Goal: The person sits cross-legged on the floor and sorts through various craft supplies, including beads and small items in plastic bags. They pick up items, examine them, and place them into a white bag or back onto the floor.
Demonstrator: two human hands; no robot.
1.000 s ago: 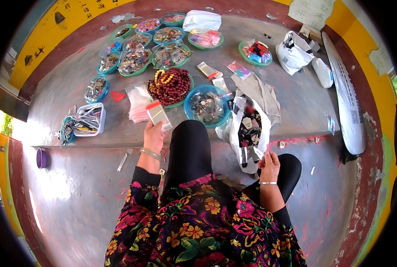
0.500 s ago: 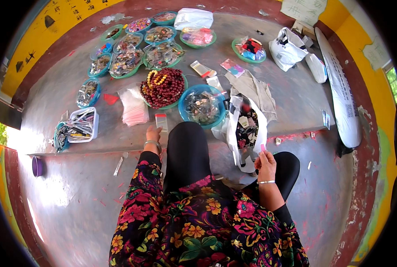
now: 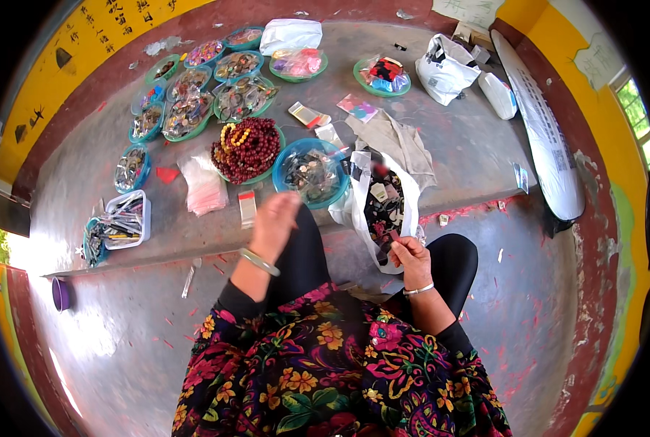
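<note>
My right hand [image 3: 411, 261] is at the near edge of a white plastic bag [image 3: 410, 191] full of small dark and pale pieces [image 3: 384, 207]. Its fingers are pinched together, with a small dark reddish bit at their tips that I cannot make out. Blurred by motion, my left hand [image 3: 272, 226] hangs above my left knee, near a blue bowl [image 3: 280, 180] of small bagged items. Whether it holds anything does not show. Just left of it lies a clear packet with a red top [image 3: 247, 211].
Dark red bead strings [image 3: 248, 156] fill a green bowl behind the packet. Clear bags [image 3: 202, 186] are stacked to its left. Several bowls of bagged trinkets [image 3: 186, 116] stand farther back. A white basket of pens [image 3: 146, 218] sits left, by the raised floor's edge.
My left hand has left the red-topped packet and moved right, over the knee. The right hand has gone up and left to the bag's edge; the pink strip no longer shows clearly.
</note>
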